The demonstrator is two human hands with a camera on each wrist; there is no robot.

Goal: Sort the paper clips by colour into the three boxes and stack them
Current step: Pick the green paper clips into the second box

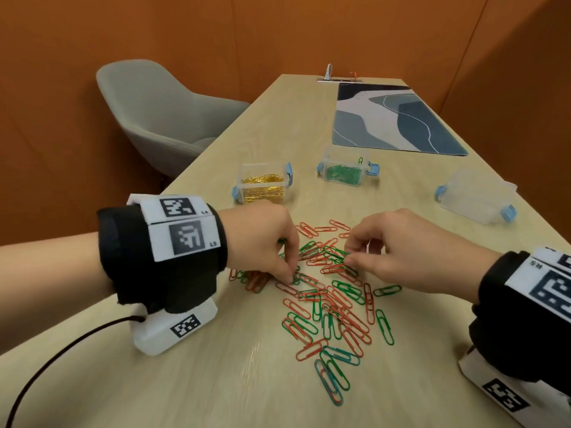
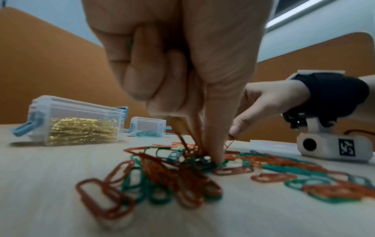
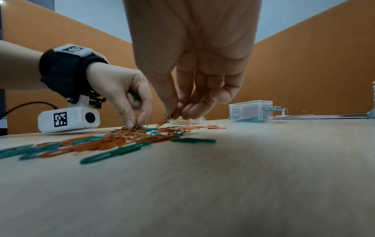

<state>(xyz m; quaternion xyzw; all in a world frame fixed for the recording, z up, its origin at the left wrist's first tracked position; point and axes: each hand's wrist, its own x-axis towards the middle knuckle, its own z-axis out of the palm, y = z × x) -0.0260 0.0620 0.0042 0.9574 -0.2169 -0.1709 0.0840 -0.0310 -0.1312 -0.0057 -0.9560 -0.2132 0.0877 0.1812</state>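
We see both hands down over the clip pile (image 1: 327, 301) on the table (image 1: 216, 390); red and green clips lie mixed and loose, spread from between the hands toward the near edge. Left hand (image 1: 262, 239) has fingers curled, thumb and forefinger tips pinching into the pile's left side; left wrist view shows red clips (image 2: 190, 142) bunched inside the curled fingers, and the right wrist view shows something green tucked in that palm, too small to name. Right hand (image 1: 398, 248) is curled too, thumb and fingers pinching a red clip (image 3: 163, 122) lifted just off the pile; head view hides the pinch behind the fingers.

Gold box (image 1: 262, 185) sits behind the left hand, lid off, full of gold clips; green box (image 1: 343, 169) sits further back and right, open, holding green clips, one clip hooked on its rim. Third box (image 1: 475, 196) lies far right, well apart from the pile, clear with blue latches; we cannot tell if anything is in it. Boxes stand apart, none stacked.

Mat (image 1: 392, 118) lies at the far end; grey chair (image 1: 160, 115) stands left of the table.
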